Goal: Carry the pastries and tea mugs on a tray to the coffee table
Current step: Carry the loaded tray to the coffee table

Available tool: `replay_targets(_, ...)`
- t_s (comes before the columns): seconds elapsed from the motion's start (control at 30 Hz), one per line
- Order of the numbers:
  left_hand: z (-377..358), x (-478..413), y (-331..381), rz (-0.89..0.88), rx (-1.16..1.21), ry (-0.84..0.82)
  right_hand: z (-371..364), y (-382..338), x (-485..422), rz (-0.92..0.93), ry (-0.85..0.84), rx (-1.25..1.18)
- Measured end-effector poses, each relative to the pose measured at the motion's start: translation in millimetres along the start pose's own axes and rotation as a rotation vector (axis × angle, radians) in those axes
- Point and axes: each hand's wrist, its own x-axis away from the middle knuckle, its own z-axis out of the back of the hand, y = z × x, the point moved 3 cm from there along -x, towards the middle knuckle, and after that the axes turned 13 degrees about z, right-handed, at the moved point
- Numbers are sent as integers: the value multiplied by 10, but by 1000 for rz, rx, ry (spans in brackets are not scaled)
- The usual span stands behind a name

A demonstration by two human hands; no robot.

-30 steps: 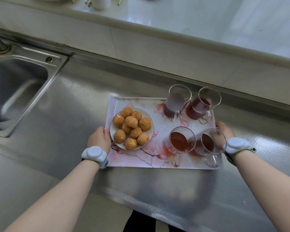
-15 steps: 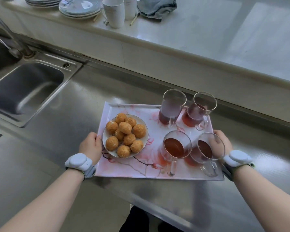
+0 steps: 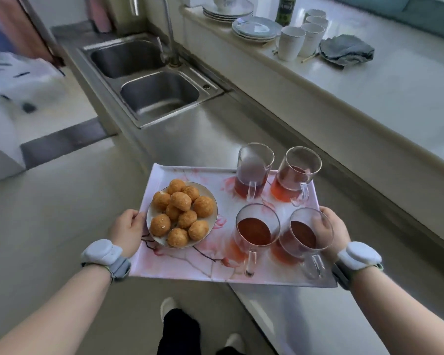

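A pink flowered tray (image 3: 231,201) hangs in the air, partly over the floor and partly over the steel counter's edge. My left hand (image 3: 127,231) grips its left rim and my right hand (image 3: 331,230) grips its right rim, partly seen through a mug. On the tray's left stands a white plate (image 3: 213,198) heaped with several round golden pastries (image 3: 181,213). Several glass mugs of red tea (image 3: 256,228) stand on its right half, two at the back and two at the front.
The steel counter (image 3: 195,134) runs along the right, with a double sink (image 3: 159,96) and tap beyond the tray. A raised white ledge (image 3: 369,80) holds stacked plates, white cups and a grey cloth. Pale floor (image 3: 49,213) lies to the left; my feet show below.
The tray has come up off the counter and swung left, out past the counter's edge. My view has turned left, bringing the sink and floor into sight. Both hands keep their grip.
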Motion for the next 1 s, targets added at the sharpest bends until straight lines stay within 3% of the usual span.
replay_targets(0.23, 1006, 564, -1249, 240, 101, 231, -1107, -665, -8, 227, -313, 181)
replay_targets(0.37, 1532, 872, -1892, 360, 114, 314, -1805, -1059, 132, 318, -392, 194)
replay_targets(0.7, 3093, 1940, -4050, 719, 283, 579, -4336, -2276, 1229, 537, -804, 134)
replay_targets(1.0, 3827, 2869, -5348, 962, 448, 750, -6183, -3221, 2414, 747, -1083, 87)
